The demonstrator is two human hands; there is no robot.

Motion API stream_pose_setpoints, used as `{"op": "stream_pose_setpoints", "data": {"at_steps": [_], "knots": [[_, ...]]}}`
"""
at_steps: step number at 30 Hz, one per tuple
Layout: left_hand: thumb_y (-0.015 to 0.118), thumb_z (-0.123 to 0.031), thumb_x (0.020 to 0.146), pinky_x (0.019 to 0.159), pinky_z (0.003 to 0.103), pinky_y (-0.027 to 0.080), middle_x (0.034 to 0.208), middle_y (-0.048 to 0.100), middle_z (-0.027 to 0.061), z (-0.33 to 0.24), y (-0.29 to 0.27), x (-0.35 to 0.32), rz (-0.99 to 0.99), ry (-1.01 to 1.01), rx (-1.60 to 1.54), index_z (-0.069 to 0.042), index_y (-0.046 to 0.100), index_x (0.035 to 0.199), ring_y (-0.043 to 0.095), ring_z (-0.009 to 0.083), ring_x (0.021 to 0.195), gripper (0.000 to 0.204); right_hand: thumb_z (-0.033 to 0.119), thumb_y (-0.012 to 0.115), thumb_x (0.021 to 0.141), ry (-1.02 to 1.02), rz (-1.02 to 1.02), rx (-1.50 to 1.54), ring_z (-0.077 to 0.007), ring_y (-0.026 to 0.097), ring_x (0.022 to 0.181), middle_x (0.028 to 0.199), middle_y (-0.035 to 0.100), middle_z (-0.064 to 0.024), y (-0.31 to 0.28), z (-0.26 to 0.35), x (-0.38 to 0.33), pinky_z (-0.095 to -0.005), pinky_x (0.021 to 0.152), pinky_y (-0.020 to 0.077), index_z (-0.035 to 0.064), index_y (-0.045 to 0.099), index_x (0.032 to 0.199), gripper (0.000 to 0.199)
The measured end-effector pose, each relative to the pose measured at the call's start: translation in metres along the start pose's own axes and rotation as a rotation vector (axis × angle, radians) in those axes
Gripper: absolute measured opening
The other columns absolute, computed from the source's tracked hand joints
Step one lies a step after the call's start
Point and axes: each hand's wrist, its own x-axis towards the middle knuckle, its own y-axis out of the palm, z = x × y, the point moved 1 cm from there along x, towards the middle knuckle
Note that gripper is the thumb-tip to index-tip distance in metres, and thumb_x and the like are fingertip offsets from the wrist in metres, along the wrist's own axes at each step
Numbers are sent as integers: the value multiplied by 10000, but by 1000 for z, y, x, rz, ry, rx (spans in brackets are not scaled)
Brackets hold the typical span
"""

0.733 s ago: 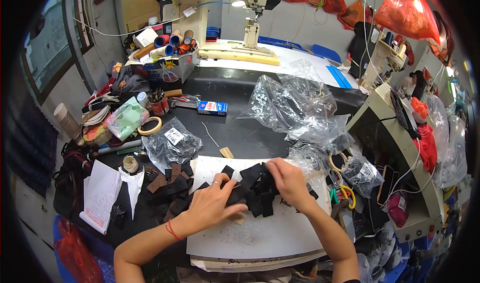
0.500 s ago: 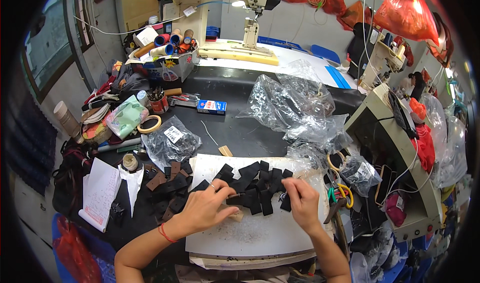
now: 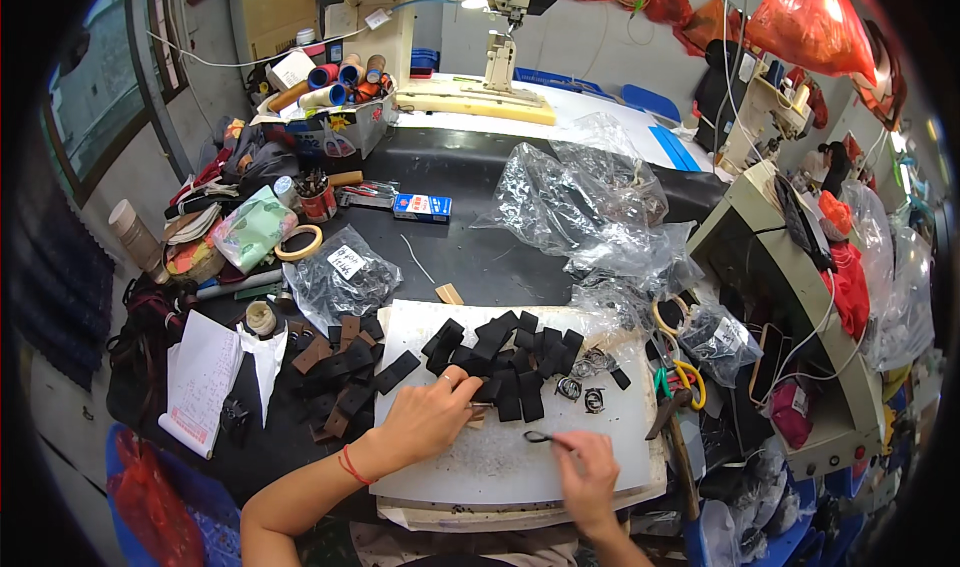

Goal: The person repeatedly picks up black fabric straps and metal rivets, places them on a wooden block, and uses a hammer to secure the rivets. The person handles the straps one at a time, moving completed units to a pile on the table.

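Observation:
On the white board (image 3: 540, 472) lies a pile of flat black strap pieces (image 3: 508, 395). My left hand (image 3: 425, 422) is at the pile's near left edge, its fingers bent together around something small that I cannot make out. Lower down, my right hand (image 3: 588, 475) pinches a small black looped strap (image 3: 538, 437) that points toward my left hand. Right of the pile are round, dark metal buckles (image 3: 594, 400) and a few shinier metal pieces (image 3: 597, 361). A small light wooden block (image 3: 477, 419) shows partly beside my left fingertips.
Brown and black strap pieces (image 3: 340, 367) heap left of the board. Clear plastic bags (image 3: 590, 207) lie behind it. A hammer (image 3: 680, 437) and yellow-handled scissors (image 3: 690, 385) are at its right edge. An open notebook (image 3: 203, 382) lies left; a sewing machine (image 3: 490, 57) stands behind.
My right hand has moved down and left from the pile's right end, now with the looped strap, uncovering the buckles. My left hand has shifted slightly, its fingers now closer together.

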Motion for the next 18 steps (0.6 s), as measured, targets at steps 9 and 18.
{"op": "stream_pose_setpoints", "data": {"at_steps": [9,18], "knots": [[641,-96,836,461,291,467,847,607,51,-14,-24,-9,-218,133,227,-10,663,1019,613,183,545,203,2,721,778,-196,303,378,-285,619,847,921,667,-91,3,58,-31,-363,754,504,71,707,1060,290],[704,-87,776,474,282,474,914,676,74,-65,1,-75,-70,108,-75,-18,669,1059,626,193,546,293,-50,688,859,377,52,467,-97,625,693,868,666,-62,-29,-1,5,-218,624,499,-29,685,1007,150]]}}
